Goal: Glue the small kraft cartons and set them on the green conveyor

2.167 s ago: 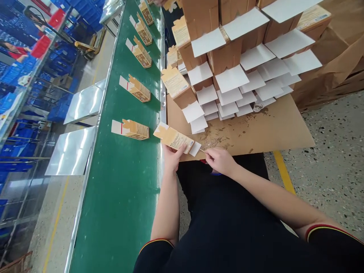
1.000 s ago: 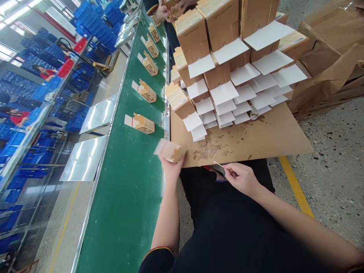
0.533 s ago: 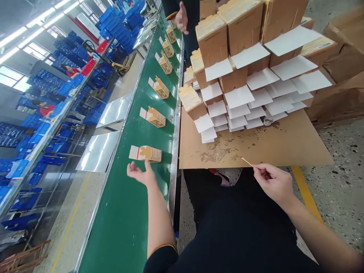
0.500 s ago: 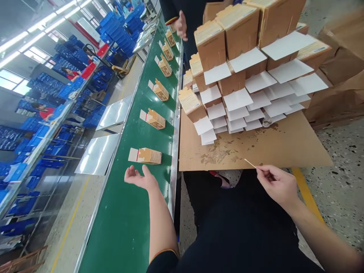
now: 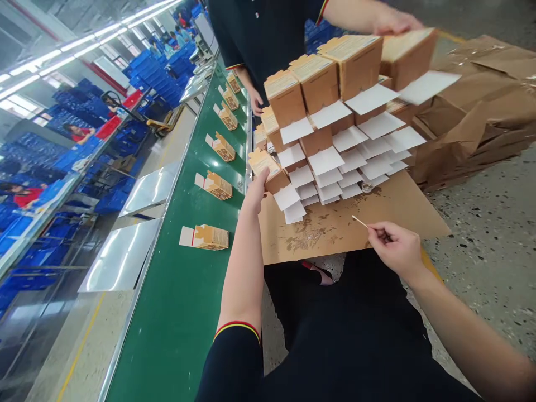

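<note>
My left hand (image 5: pixel 254 194) reaches to the near left end of the stack, its thumb against a small brown carton (image 5: pixel 276 180) with open white flaps; the fingers behind it are mostly hidden. Between the thumb and fingers of my right hand (image 5: pixel 393 243) is a thin cotton swab (image 5: pixel 359 221), held over the cardboard sheet (image 5: pixel 335 234). Wet spots mark that sheet. Several more cartons (image 5: pixel 316 75) are stacked in rows, white flaps (image 5: pixel 326 161) pointing toward me. A small clear round dish (image 5: pixel 367 187) sits at the stack's lower edge.
On my left runs a green conveyor (image 5: pixel 176 312) carrying a line of cartons (image 5: pixel 213 237). Across the stack, a co-worker's hand (image 5: pixel 396 19) is on a carton (image 5: pixel 410 53) at the top right. Brown wrapping paper (image 5: pixel 473 117) is heaped to the right.
My left hand has moved from over the conveyor to the nearest stacked carton. My right hand still holds the cotton swab. The co-worker has reached across to the top right carton.
</note>
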Available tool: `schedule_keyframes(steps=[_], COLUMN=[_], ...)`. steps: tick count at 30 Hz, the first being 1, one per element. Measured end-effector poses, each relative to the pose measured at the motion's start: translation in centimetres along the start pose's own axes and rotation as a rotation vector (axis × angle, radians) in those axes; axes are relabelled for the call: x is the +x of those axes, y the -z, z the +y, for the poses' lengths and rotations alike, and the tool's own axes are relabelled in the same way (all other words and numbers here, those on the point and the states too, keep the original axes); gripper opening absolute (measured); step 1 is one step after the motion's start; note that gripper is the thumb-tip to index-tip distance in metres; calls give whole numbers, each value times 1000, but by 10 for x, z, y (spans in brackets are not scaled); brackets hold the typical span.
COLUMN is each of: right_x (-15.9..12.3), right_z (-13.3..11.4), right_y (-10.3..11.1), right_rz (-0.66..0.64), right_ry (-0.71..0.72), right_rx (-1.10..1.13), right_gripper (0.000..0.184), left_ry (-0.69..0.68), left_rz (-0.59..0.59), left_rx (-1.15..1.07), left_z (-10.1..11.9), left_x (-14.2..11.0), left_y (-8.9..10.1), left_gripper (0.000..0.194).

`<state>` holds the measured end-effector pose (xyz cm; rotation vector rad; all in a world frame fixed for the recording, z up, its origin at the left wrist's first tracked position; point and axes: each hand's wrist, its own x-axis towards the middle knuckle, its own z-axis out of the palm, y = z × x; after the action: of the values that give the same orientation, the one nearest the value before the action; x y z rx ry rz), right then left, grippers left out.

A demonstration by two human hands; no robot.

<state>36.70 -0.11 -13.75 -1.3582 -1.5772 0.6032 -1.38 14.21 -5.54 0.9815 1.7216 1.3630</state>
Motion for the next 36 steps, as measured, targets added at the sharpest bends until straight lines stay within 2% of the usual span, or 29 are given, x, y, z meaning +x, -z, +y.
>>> schedule_keyframes(steps=[4, 8, 11, 15, 18, 21, 25, 28, 31, 36], right_x=[43, 92, 118, 130, 115, 76, 6, -26, -31, -23], right_z=[20, 36, 43, 48, 45, 28, -9, -30, -34, -23], right_y=[16, 22, 16, 14, 16, 2, -49, -94, -122, -135], right_rz=[41, -43, -115, -152, -152, -194, -382, -455, -476, -509], right_ry=[-20, -37, -34, -21, -12, 21, 116, 201, 258, 300], right_rx=[-101, -283, -334, -328, -294, -205, 85, 106, 3, -37], right_gripper=[16, 6, 19, 29, 22, 8, 16, 19, 24, 26], left_ry=[-6, -117, -164, -58, -37, -46, -11, 18, 48, 53], left_rz=[-30, -33, -48, -26, -3, 55, 101, 87, 62, 65], left_rx=[-142, -303, -342, -312, -281, -252, -149, -92, -47, -52], left_z=[-3, -5, -17, -50, -77, -96, -106, -106, -105, -103], left_x=[-22, -66, -107, -147, -163, -171, -175, -177, -176, -175], left_y=[15, 36, 53, 72, 69, 55, 44, 43, 43, 38], left_gripper=[65, 73, 71, 80, 95, 105, 99, 89, 81, 78])
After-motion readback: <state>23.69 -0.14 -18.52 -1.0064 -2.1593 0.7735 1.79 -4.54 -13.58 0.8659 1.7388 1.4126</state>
